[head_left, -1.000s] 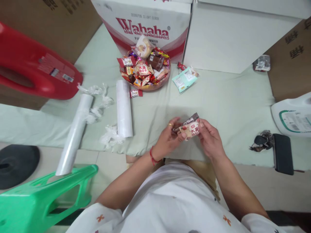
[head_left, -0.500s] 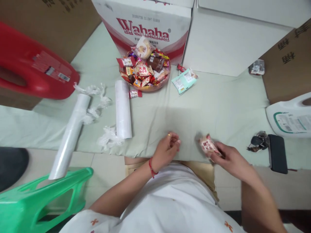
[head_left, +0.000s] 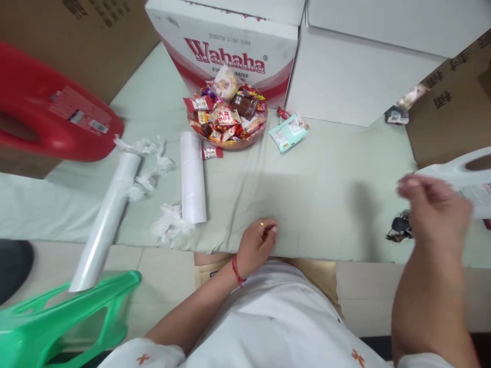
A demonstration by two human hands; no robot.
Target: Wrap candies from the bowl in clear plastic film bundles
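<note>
My left hand rests near the front edge of the cloth-covered table, fingers curled in and nothing visible in them. On the far right, my right hand is raised over the keys and in front of the white jug. It is blurred, its fingers loosely bent and parted, with nothing seen in them. A wrapped snack, smeared by motion, shows beyond this hand and apart from it, just above a small dark packet beside the brown carton.
A bowl of candy stands before the Wahaha box. A mint-green packet lies right of it. Two white rolls and crumpled plastic lie left, near a red jug. A green stool is below left.
My right hand has swung to the right and up and let go of the wrapped snack, which is now at the far right. My left hand has drawn in slightly; its fingers stay curled.
</note>
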